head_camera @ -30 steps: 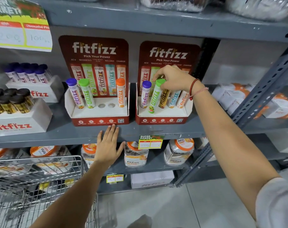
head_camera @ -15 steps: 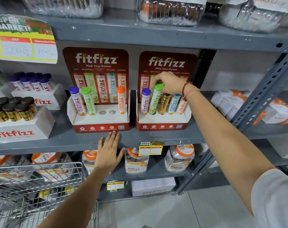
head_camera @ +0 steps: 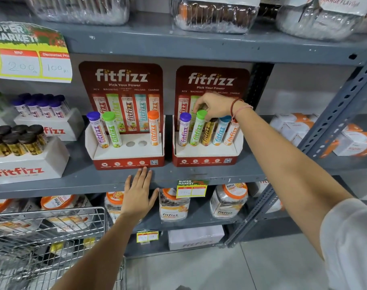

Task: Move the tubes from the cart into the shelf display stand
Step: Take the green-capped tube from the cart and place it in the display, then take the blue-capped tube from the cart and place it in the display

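Up on the shelf, the right hand (head_camera: 215,105) pinches the cap of the green tube (head_camera: 197,127) standing in the right display stand (head_camera: 206,159) — second slot from the left — while the left hand (head_camera: 138,193) lies flat and open against the shelf edge (head_camera: 73,185) above the cart (head_camera: 46,233).

Yellow price placard (head_camera: 32,54) upper left, orange-lidded jars (head_camera: 228,200) on the lower shelf, wrapped packs (head_camera: 214,14) overhead.

Grey shelf (head_camera: 115,181) under display stands (head_camera: 128,158)
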The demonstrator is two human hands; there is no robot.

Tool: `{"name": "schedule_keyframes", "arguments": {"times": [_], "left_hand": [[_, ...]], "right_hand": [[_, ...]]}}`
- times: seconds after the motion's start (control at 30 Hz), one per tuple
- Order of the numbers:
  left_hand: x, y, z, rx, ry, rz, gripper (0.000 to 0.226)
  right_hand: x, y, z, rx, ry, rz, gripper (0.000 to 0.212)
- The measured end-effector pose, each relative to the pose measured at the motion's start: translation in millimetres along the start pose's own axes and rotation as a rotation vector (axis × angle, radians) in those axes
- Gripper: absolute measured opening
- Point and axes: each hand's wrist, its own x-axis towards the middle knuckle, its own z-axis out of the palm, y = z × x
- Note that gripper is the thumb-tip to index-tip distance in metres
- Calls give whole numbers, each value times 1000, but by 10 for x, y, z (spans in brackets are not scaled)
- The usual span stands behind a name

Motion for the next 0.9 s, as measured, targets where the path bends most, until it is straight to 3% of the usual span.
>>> {"name": "schedule_keyframes", "arguments": {"times": [0.27,0.4,0.5,0.63,0.7,0.8,0.9], "left_hand": [[-1,5,-30,-8,-6,13,86],[1,4,-31,-7,-10,9,74],[9,-8,-44,-39,1,7,62],[-88,-73,-175,-168,95,17,49],[-208,-167,-268,-192,144,-1,46],[-457,-396,-395,-232,203,-64,41],[-775,-663,-484,-279,294,-179,35]], "right_hand": [[58,14,158,129,54,32,50],[11,33,189,158,56,59,66],[-82,24,247,156,203,57,73],[-205,-210,542,231,582,41,44],[-239,-418,742,290,684,33,31],[-228,-809,1048,394,731,-5,23],[-151,-1240,1360,489,645,-74,20]]}}
